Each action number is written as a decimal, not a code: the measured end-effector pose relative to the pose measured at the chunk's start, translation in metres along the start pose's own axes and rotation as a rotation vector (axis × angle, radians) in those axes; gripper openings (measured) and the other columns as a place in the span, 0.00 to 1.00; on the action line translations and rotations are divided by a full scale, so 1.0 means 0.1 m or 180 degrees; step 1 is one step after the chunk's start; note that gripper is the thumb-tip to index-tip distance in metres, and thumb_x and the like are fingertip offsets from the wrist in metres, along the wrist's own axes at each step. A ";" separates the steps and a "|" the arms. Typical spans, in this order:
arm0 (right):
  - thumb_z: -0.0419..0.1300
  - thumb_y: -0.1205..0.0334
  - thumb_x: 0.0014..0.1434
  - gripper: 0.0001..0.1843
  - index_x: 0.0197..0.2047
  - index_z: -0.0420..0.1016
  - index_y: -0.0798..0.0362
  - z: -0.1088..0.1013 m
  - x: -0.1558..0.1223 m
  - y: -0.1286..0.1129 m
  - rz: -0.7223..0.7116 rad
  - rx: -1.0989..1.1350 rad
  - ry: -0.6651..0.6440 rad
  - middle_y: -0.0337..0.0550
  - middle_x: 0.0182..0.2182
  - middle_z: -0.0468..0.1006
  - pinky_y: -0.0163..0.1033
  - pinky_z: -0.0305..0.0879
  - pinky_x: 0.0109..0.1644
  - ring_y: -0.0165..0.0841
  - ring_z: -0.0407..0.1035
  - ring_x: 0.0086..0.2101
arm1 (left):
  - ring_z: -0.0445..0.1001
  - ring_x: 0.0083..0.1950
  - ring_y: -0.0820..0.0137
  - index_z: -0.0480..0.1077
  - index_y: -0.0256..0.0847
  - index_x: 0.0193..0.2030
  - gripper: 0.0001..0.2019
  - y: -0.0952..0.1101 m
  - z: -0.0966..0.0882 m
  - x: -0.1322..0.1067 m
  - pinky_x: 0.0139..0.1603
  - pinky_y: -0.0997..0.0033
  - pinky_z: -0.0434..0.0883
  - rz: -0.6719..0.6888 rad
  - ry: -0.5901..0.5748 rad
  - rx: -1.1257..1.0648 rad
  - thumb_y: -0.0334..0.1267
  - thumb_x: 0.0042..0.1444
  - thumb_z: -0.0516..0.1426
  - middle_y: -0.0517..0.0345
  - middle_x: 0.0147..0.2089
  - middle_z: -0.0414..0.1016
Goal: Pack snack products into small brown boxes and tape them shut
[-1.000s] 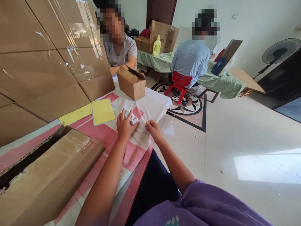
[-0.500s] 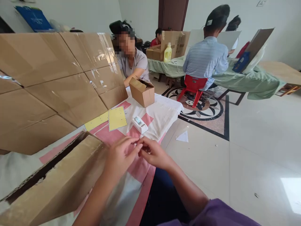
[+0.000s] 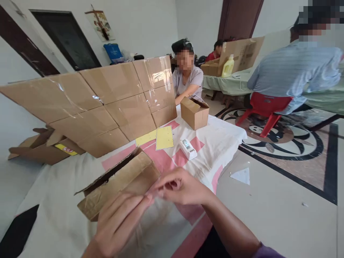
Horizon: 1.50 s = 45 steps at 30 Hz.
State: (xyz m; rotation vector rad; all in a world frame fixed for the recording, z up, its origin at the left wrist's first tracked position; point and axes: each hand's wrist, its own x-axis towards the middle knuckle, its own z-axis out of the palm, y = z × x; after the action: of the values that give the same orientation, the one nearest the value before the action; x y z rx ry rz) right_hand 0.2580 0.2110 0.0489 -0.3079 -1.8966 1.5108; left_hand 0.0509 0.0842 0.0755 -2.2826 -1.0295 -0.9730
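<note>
Both hands meet above the front of the cloth-covered table. My left hand point(image 3: 120, 218) has its fingers pressed together, the tips close to those of my right hand. My right hand point(image 3: 185, 188) is curled into a pinch. At the fingertips there may be something small and pale, but blur hides what it is. Just beyond my left hand lies an opened cardboard box point(image 3: 142, 179) with a torn edge. A small white device with a screen point(image 3: 188, 149) rests past my right hand. Two yellow sheets point(image 3: 165, 138) lie behind it.
A wall of taped cardboard boxes point(image 3: 120, 104) stands along the table's far side. A small carton point(image 3: 195, 113) sits near a person point(image 3: 188, 80) across from me. Another person point(image 3: 295, 71) sits on a red chair point(image 3: 268, 107) at right. A black flat object point(image 3: 20, 229) lies at lower left.
The view has swung left, so the scene shifts right. My left hand has turned with its back upward and fingers straighter; my right hand has curled more. The fingertips remain close together.
</note>
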 end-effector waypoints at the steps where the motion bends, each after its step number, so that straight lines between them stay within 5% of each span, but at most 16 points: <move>1: 0.67 0.55 0.62 0.09 0.40 0.83 0.50 -0.08 0.12 0.00 -0.0328 -0.0222 0.0336 0.43 0.36 0.82 0.39 0.67 0.38 0.33 0.73 0.36 | 0.78 0.39 0.68 0.78 0.32 0.47 0.13 -0.05 -0.06 0.00 0.43 0.65 0.74 -0.0061 0.0095 0.0079 0.17 0.57 0.64 0.52 0.38 0.82; 4: 0.65 0.55 0.64 0.07 0.41 0.82 0.47 -0.31 0.67 0.16 -0.0884 -0.0604 0.0920 0.47 0.49 0.82 0.48 0.69 0.57 0.39 0.74 0.52 | 0.79 0.37 0.73 0.79 0.41 0.42 0.09 -0.26 -0.22 0.07 0.39 0.72 0.73 -0.0917 0.0413 0.0436 0.23 0.59 0.65 0.61 0.37 0.81; 6: 0.65 0.52 0.64 0.11 0.47 0.82 0.45 -0.34 1.10 0.39 -0.0740 -0.0634 0.0694 0.47 0.57 0.79 0.52 0.63 0.66 0.41 0.70 0.61 | 0.80 0.40 0.73 0.79 0.46 0.41 0.04 -0.45 -0.27 0.14 0.37 0.74 0.72 -0.1987 0.0191 0.0590 0.32 0.64 0.63 0.64 0.40 0.83; 9: 0.66 0.45 0.63 0.16 0.47 0.82 0.46 -0.17 1.54 0.77 -0.0501 -0.0285 0.0114 0.50 0.64 0.74 0.52 0.62 0.68 0.42 0.63 0.68 | 0.78 0.39 0.70 0.81 0.49 0.42 0.06 -0.75 -0.26 0.18 0.43 0.69 0.73 -0.2959 -0.0277 0.0351 0.42 0.64 0.61 0.64 0.41 0.84; 15: 0.56 0.40 0.69 0.22 0.39 0.80 0.48 0.12 1.46 1.06 -0.0539 0.0752 -0.0402 0.46 0.62 0.75 0.53 0.56 0.73 0.42 0.66 0.65 | 0.78 0.38 0.66 0.82 0.48 0.42 0.12 -1.11 -0.09 0.13 0.37 0.68 0.71 -0.3912 -0.1044 -0.0636 0.51 0.61 0.62 0.58 0.42 0.85; 19: 0.65 0.53 0.60 0.08 0.41 0.77 0.46 0.07 1.40 1.08 -0.0458 0.0706 -0.0441 0.43 0.63 0.73 0.54 0.54 0.72 0.45 0.61 0.68 | 0.75 0.34 0.69 0.83 0.47 0.41 0.11 -1.12 0.04 0.13 0.36 0.68 0.69 -0.3986 -0.1068 -0.0723 0.49 0.58 0.64 0.58 0.39 0.84; 22: 0.61 0.66 0.52 0.16 0.46 0.74 0.45 0.06 1.43 1.11 -0.0189 0.0719 -0.0499 0.41 0.63 0.71 0.54 0.56 0.70 0.45 0.61 0.67 | 0.75 0.34 0.69 0.83 0.46 0.40 0.11 -1.11 0.08 0.20 0.36 0.68 0.70 -0.3900 -0.0852 -0.0761 0.48 0.59 0.64 0.58 0.40 0.84; 26: 0.60 0.66 0.47 0.25 0.50 0.69 0.45 0.07 1.43 1.13 0.0112 0.0831 -0.0519 0.41 0.63 0.67 0.49 0.64 0.62 0.43 0.65 0.59 | 0.77 0.37 0.66 0.83 0.47 0.40 0.11 -1.20 0.03 0.33 0.36 0.68 0.71 -0.3829 -0.0626 -0.0911 0.49 0.58 0.65 0.57 0.40 0.84; 32: 0.60 0.59 0.53 0.35 0.64 0.59 0.43 0.12 1.40 1.23 0.0282 0.0862 -0.0343 0.45 0.65 0.64 0.49 0.67 0.61 0.41 0.65 0.57 | 0.79 0.38 0.67 0.85 0.47 0.41 0.12 -1.38 -0.02 0.40 0.37 0.71 0.70 -0.3212 -0.2396 -0.1442 0.48 0.59 0.62 0.59 0.40 0.85; 36: 0.62 0.56 0.54 0.43 0.70 0.50 0.41 0.13 1.41 1.24 0.0223 0.0811 -0.0110 0.48 0.70 0.55 0.54 0.64 0.67 0.43 0.59 0.65 | 0.77 0.36 0.69 0.85 0.47 0.42 0.13 -1.40 0.09 0.43 0.37 0.72 0.68 -0.3091 -0.2377 -0.1202 0.49 0.61 0.61 0.60 0.40 0.85; 45: 0.61 0.57 0.53 0.42 0.69 0.50 0.42 0.14 1.41 1.24 0.0252 0.0960 -0.0129 0.49 0.68 0.57 0.57 0.62 0.69 0.45 0.58 0.66 | 0.74 0.35 0.70 0.82 0.44 0.42 0.13 -1.45 0.21 0.44 0.34 0.71 0.66 -0.3394 -0.2492 -0.1356 0.48 0.55 0.64 0.60 0.38 0.82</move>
State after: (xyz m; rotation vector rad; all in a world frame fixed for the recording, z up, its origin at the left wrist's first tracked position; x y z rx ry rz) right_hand 0.1170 0.3173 -0.0171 -0.2174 -1.6717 1.8399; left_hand -0.0326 0.2073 0.1107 -2.4473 -2.7673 -0.6142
